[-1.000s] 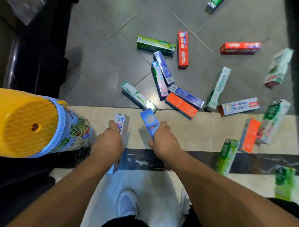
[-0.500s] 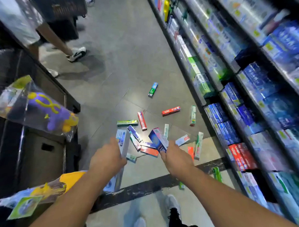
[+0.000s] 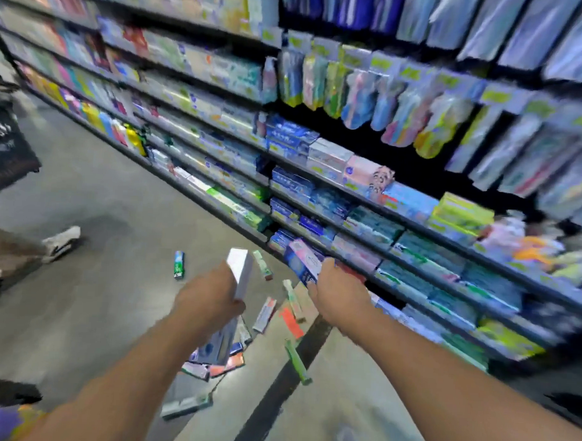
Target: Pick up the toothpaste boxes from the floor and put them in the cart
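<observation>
Two hands are raised over the aisle floor, and each grips one toothpaste box. The left hand (image 3: 209, 298) has its fingers curled round a white box (image 3: 239, 271) held nearly upright, its top end sticking up above the knuckles. The right hand (image 3: 338, 294) clasps a blue-and-pink box (image 3: 303, 261) that juts up and to the left from its fingers. Below and between the two hands, boxes lie scattered on the grey floor (image 3: 98, 245); the blur makes an exact count uncertain, but about ten can be made out. One green-and-blue box (image 3: 179, 264) lies alone to the left of the left hand, well apart from the rest. A green-and-white box (image 3: 262, 265) lies between the hands, just beyond the white box. An orange box (image 3: 291, 322) and a pale box (image 3: 264, 315) lie below the right hand. A small heap (image 3: 215, 363) sits under the left wrist, and a green box (image 3: 297, 362) lies under the right forearm. Shelves (image 3: 350, 196) of stocked goods rise beyond the right hand. The cart cannot be told apart.
</observation>
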{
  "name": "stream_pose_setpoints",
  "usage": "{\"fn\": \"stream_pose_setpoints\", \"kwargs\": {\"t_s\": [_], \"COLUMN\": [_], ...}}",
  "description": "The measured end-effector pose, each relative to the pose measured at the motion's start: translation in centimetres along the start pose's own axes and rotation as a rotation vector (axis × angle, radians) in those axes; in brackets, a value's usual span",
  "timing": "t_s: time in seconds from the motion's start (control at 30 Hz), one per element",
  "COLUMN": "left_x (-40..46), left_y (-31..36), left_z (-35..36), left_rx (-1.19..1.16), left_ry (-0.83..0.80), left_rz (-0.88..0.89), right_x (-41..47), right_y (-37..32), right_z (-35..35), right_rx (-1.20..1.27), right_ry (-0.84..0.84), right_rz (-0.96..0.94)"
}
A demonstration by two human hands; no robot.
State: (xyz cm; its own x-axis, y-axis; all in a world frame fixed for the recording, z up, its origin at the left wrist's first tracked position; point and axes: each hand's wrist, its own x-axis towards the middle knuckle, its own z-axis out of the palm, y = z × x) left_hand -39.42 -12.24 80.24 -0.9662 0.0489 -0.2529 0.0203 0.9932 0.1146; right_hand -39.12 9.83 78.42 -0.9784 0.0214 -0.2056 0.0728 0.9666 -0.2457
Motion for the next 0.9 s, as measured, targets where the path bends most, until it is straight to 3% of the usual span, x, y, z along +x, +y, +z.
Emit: {"fn": "stream_pose_setpoints", "kwargs": {"t_s": [0.4, 0.73, 0.9], "left_x": [-2.6, -16.8, -24.2], "left_y": [35.0, 65.5, 76.0], "left_z": [-0.5, 7.3, 10.6], "left_rx": [0.162, 0.246, 0.246], "left_ry": [-0.048, -0.160, -0.179], "left_rz": [0.658, 1.124, 1.222], "right_x": [-14.7, -37.1, -45.7], "right_y": [28.9, 52.6, 61.3], "right_z": [-8.7, -9.4, -9.5], "right_rx": [0.191, 0.186, 0.314], "right_ry": [0.187, 0.288, 0.377], "right_rz": [0.641, 1.125, 1.340]}}
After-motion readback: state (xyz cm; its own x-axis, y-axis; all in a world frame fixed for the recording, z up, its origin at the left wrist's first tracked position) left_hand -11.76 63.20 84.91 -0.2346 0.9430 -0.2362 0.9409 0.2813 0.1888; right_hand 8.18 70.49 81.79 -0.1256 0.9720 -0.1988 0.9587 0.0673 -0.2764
